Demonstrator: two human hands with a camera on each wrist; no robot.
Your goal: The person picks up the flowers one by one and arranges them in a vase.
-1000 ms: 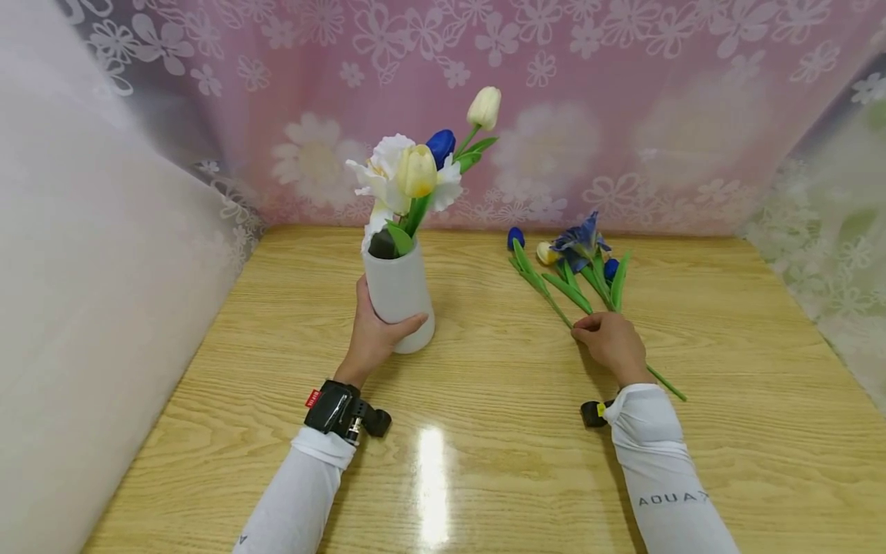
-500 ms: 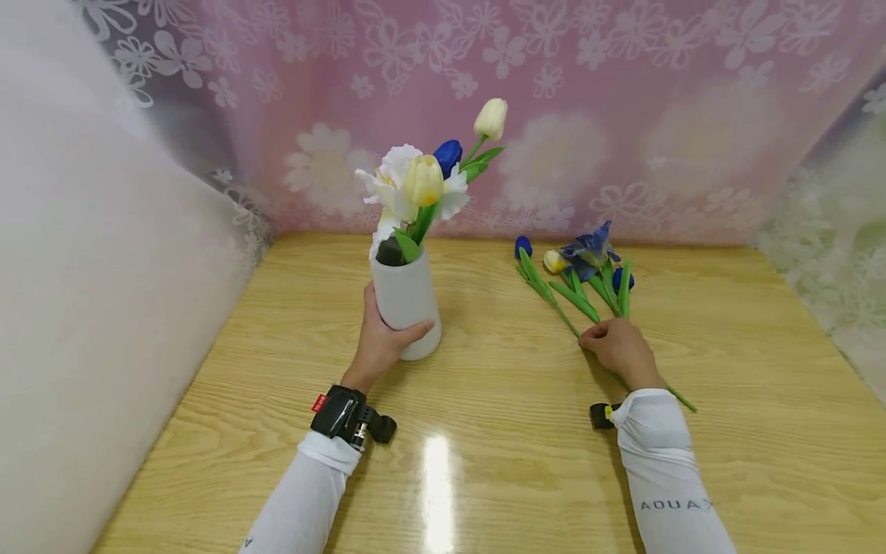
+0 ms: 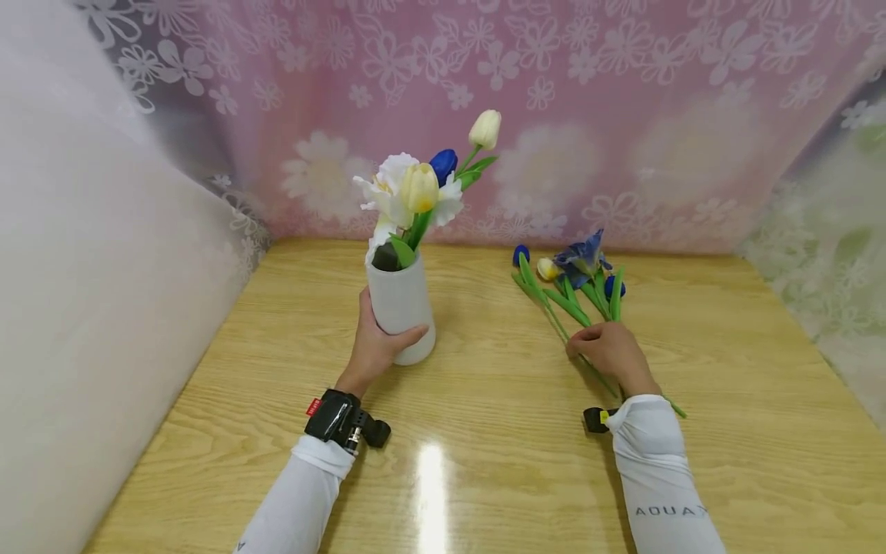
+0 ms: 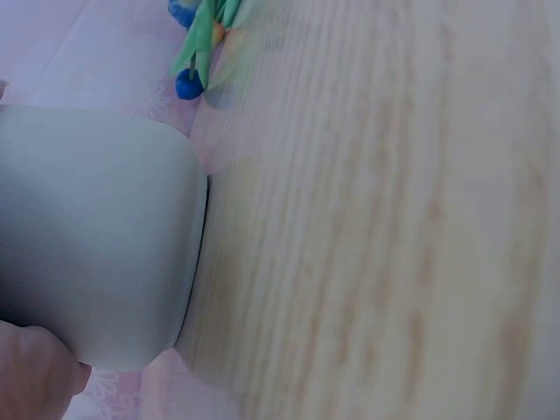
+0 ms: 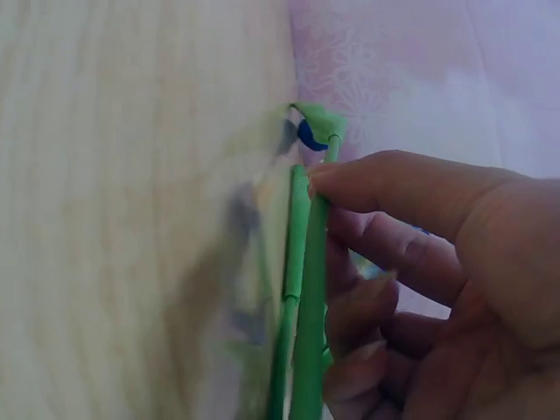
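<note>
In the head view my left hand (image 3: 377,346) grips the lower part of a white vase (image 3: 401,308), thumb across its front. The vase holds artificial flowers: a ruffled white bloom (image 3: 396,173), a yellow-white tulip (image 3: 419,188), a blue tulip (image 3: 444,165) and a taller cream tulip (image 3: 485,129). To the right, my right hand (image 3: 612,354) pinches the green stem (image 5: 311,324) of another blue tulip (image 3: 521,255) between thumb and finger, low over the table. Beside that hand lie a blue-purple iris-like flower (image 3: 580,260), a yellow-white tulip (image 3: 547,268) and a blue tulip (image 3: 614,287).
The wood-grain table (image 3: 484,431) reaches back to a pink floral curtain (image 3: 540,100). A pale cloth wall (image 3: 124,269) borders the left side, and a green-white floral one (image 3: 831,231) the right. Small cameras sit on both wrists.
The pinched tulip's stem has shifted slightly, and its lower end now shows below my right hand. My left hand stays on the vase. The head view has tilted a little.
</note>
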